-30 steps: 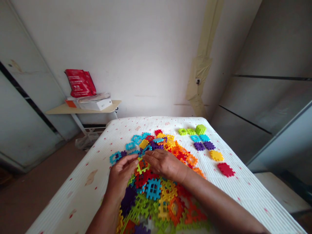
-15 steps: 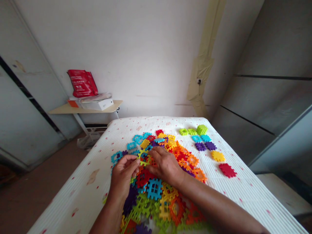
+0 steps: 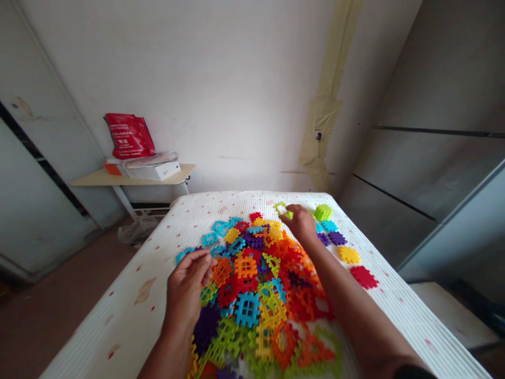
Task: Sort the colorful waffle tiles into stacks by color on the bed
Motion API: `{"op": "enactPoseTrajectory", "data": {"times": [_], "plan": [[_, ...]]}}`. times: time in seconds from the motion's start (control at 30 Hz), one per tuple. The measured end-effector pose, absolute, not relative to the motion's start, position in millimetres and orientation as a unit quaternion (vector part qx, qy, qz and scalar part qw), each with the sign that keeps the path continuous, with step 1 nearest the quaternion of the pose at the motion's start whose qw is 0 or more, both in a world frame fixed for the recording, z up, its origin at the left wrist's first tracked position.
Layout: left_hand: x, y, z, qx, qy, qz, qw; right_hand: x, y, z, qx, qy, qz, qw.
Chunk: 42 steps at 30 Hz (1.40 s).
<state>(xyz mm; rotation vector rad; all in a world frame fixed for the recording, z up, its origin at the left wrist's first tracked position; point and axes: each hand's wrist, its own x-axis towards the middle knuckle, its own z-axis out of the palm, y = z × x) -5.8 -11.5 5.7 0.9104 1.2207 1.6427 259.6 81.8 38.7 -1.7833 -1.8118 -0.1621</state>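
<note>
Most of this red-flecked white mattress [image 3: 106,326] is taken up by a messy heap of plastic waffle blocks [image 3: 252,295], lol. The left hand [image 3: 184,295] is held over the heap's near-left edge, fingers loosely apart with nothing gripped, while a lime-green block [image 3: 282,210] is pinched by the fingers of the right hand [image 3: 300,223] just past the heap's far edge. Cyan blocks [image 3: 329,226], purple blocks [image 3: 336,238], a yellow block [image 3: 349,255] and a red block [image 3: 363,277] are laid out to the right, and a red bag [image 3: 129,136] and white box [image 3: 153,171] are parked on a wooden shelf [image 3: 90,180] by the far wall.
</note>
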Motion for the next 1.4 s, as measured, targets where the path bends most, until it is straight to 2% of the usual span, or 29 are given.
{"op": "enactPoseTrajectory", "data": {"times": [0.1, 0.27, 0.87, 1.07, 1.2, 1.3, 1.4], "plan": [[-10, -8, 1, 0.361, 0.490, 0.670, 0.426, 291, 113, 27, -0.751, -0.622, -0.064, 0.211], [-13, -6, -5, 0.358, 0.494, 0.675, 0.416, 307, 134, 6, -0.788, -0.603, -0.045, 0.114], [-14, -6, -2, 0.359, 0.497, 0.682, 0.399, 305, 141, 2, -0.783, -0.618, -0.044, 0.045], [-39, 0, -2, 0.361, 0.549, 0.684, 0.318, 299, 132, 17, -0.770, -0.628, -0.090, 0.067], [-67, 9, -11, 0.418, 0.642, 0.602, 0.224, 286, 111, 35, -0.747, -0.645, -0.115, 0.108], [-78, 22, -15, 0.525, 0.711, 0.446, 0.141, 277, 90, 44, -0.733, -0.660, -0.102, 0.125], [-77, 41, -12, 0.592, 0.721, 0.343, 0.113, 271, 73, 44, -0.716, -0.683, -0.070, 0.122]]}}
